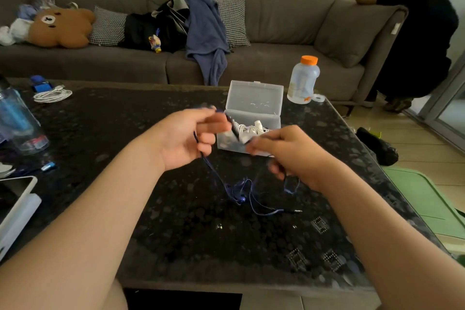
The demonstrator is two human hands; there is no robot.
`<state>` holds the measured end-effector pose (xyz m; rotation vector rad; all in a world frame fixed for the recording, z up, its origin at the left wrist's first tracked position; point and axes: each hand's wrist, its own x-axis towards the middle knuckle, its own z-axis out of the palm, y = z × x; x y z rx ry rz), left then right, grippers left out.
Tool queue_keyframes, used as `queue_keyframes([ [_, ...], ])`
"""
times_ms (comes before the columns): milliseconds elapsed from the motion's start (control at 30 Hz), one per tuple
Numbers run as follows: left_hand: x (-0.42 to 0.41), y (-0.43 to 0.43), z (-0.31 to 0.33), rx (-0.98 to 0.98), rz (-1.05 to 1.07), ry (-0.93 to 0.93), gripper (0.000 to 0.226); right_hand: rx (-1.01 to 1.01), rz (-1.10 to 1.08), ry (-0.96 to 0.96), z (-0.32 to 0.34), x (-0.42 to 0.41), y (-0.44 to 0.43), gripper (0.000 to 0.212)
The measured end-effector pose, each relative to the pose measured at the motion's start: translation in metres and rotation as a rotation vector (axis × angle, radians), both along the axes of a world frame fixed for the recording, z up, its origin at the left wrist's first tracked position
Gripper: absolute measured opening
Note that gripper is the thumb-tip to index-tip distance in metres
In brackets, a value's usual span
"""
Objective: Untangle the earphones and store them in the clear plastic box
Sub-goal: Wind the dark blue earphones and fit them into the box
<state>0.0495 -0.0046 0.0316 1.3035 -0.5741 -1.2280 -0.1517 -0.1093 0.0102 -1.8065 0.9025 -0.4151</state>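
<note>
One tangle of blue earphones (240, 192) is strung between my two hands, its lower loops and jack plug (297, 211) trailing down to the dark speckled table (176, 234) at six o'clock from them. My left hand (187, 138) pinches the cord with its fingers curled. My right hand (292, 156), blurred, is curled round another stretch of it. Just behind the hands, at twelve o'clock, the clear plastic box (254, 100) stands with its lid raised and white earphones (247, 131) inside. At one o'clock from the box stands an orange-capped bottle (303, 80). Well away at ten o'clock lies a coiled white cable (52, 95).
</note>
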Motion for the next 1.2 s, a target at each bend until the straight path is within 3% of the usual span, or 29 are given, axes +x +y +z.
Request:
queue_keyframes([
  [67, 0.002, 0.002, 0.005, -0.161, 0.008, 0.169, 0.024, 0.182, -0.062, -0.163, 0.008, 0.0, 0.003, 0.024],
  [100, 0.004, 0.002, 0.006, -0.208, 0.013, 0.125, 0.023, 0.229, -0.062, -0.21, 0.01, 0.0, 0.003, 0.027],
  [200, 0.004, 0.001, 0.001, -0.125, 0.053, -0.437, 0.043, 0.282, 0.019, -0.306, 0.012, 0.0, 0.003, 0.028],
  [267, -0.001, 0.001, -0.001, -0.002, 0.085, -0.794, 0.038, 0.262, 0.071, -0.332, 0.012, 0.0, 0.004, 0.028],
  [333, -0.007, 0.003, -0.003, 0.099, 0.125, -1.035, 0.04, 0.254, 0.117, -0.356, 0.014, 0.001, 0.005, 0.032],
  [400, -0.01, 0.003, -0.006, 0.245, 0.13, -1.278, 0.065, 0.206, 0.163, -0.351, 0.017, 0.0, 0.008, 0.036],
  [500, -0.014, 0.003, -0.008, 0.224, -0.055, -1.404, 0.083, 0.163, 0.264, -0.284, 0.018, -0.003, 0.01, 0.036],
  [567, -0.014, 0.003, -0.007, 0.034, -0.239, -1.363, 0.068, 0.144, 0.316, -0.236, 0.017, -0.003, 0.011, 0.036],
  [633, -0.013, 0.003, -0.007, -0.144, -0.413, -1.193, 0.049, 0.135, 0.348, -0.202, 0.017, -0.002, 0.012, 0.037],
  [700, -0.013, 0.001, -0.007, -0.18, -0.432, -1.089, 0.033, 0.144, 0.346, -0.206, 0.018, -0.002, 0.012, 0.037],
  [767, -0.013, -0.002, -0.008, -0.176, -0.355, -0.959, 0.018, 0.161, 0.326, -0.226, 0.019, -0.003, 0.012, 0.036],
  [867, -0.016, -0.005, -0.005, -0.215, -0.149, -0.674, 0.017, 0.161, 0.307, -0.181, 0.019, -0.007, 0.01, 0.029],
  [1067, -0.014, -0.008, 0.011, -0.352, 0.327, -0.378, 0.022, 0.154, 0.289, 0.079, 0.011, -0.009, 0.005, 0.018],
  [1200, -0.004, -0.005, 0.018, -0.42, 0.495, -0.006, 0.022, 0.09, 0.289, 0.263, 0.007, -0.01, 0.001, 0.024],
])
